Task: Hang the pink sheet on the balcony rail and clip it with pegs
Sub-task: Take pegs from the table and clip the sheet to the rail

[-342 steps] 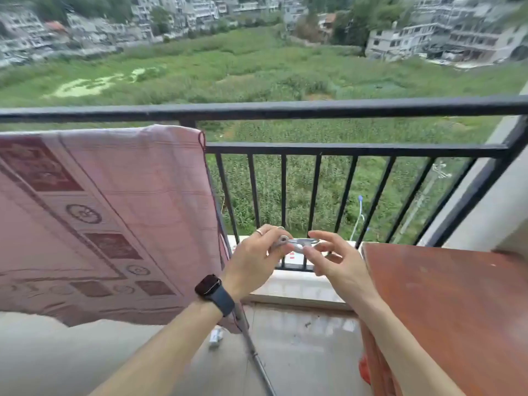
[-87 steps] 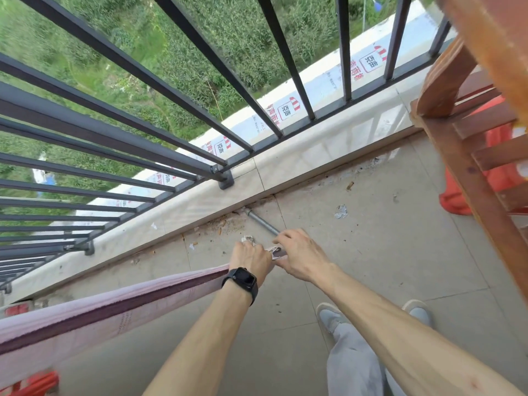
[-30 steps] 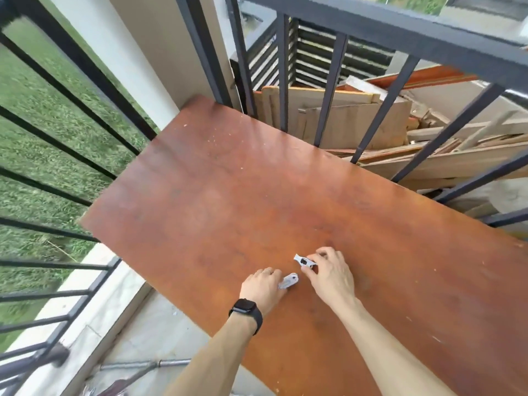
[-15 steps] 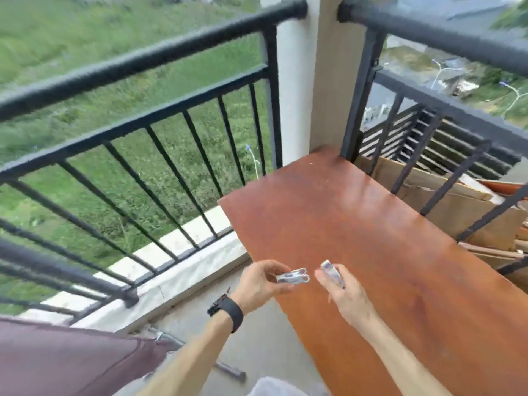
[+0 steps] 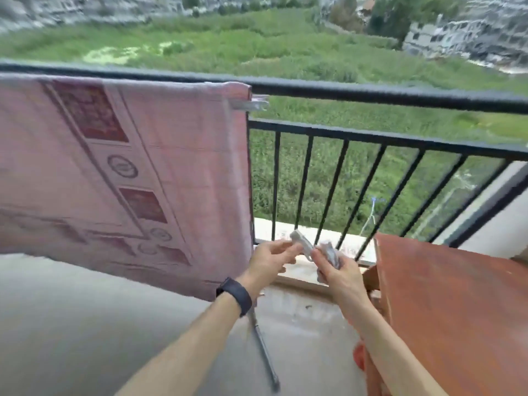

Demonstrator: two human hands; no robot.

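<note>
The pink patterned sheet (image 5: 160, 172) hangs over the black balcony rail (image 5: 371, 94) on the left half of the view. A pale peg (image 5: 251, 103) clips its right top corner to the rail. Below the sheet's right edge, my left hand (image 5: 271, 260) pinches a whitish peg (image 5: 302, 244), and my right hand (image 5: 337, 271) holds a second whitish peg (image 5: 331, 254) beside it. Both hands are close together in front of the rail's lower bars, and the pegs are blurred.
A reddish-brown wooden table (image 5: 457, 310) stands at the right, against the rail corner. A thin metal rod (image 5: 264, 355) lies on the grey floor (image 5: 85, 324) under my left arm. Something red (image 5: 358, 357) sits under the table. Green fields lie beyond the rail.
My view has swung left from the table corner back to the hung sheet. Both hands still hold the pegs and have come closer together.
</note>
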